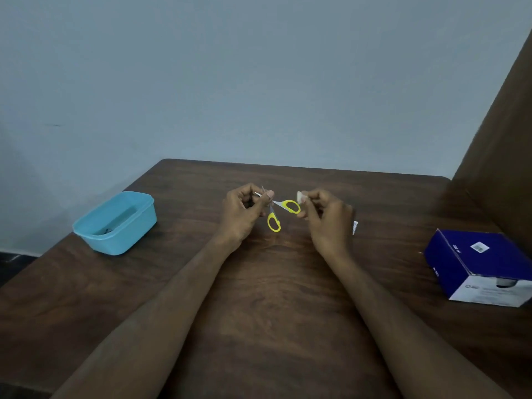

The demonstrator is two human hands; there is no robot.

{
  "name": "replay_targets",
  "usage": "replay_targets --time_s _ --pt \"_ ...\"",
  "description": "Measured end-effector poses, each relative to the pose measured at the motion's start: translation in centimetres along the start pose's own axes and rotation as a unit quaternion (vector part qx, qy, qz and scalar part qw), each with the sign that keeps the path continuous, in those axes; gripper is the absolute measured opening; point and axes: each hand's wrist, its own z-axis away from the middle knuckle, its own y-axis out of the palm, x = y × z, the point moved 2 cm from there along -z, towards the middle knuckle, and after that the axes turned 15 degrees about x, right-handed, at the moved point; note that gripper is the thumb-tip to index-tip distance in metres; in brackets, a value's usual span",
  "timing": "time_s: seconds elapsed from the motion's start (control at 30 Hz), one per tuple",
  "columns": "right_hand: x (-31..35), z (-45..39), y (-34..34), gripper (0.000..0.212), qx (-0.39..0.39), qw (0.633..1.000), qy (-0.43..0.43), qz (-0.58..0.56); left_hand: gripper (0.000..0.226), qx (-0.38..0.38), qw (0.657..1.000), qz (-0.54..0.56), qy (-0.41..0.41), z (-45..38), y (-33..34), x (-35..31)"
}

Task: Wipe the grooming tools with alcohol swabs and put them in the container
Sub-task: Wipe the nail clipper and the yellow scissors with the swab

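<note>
Yellow-handled scissors (275, 210) held open; blue container (115, 223) far left

Above a brown table (259, 298), the left hand (244, 214) pinches small yellow-handled scissors (277, 211) near the pivot, blades spread open. The right hand (325, 218) pinches a white swab (301, 197) just beside one handle loop. A blue container (115, 223) sits far left, a dark blue box (480, 266) far right.
</note>
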Motion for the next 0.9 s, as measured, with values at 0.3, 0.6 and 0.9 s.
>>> replay_targets --time_s 0.3,0.6,0.9 --pt "-0.2 -0.1 0.4 0.032 0.166 0.931 0.142 -0.293 0.023 0.053 0.998 -0.009 -0.016 0.5 0.4 -0.6" --pt "-0.9 0.1 0.5 0.007 0.190 0.948 0.112 -0.231 0.017 0.038 0.999 -0.012 -0.026 0.6 0.3 -0.8" --pt "-0.8 0.0 0.9 0.011 0.178 0.961 0.093 -0.188 0.021 0.023 0.999 0.002 -0.025 0.4 0.0 -0.6"
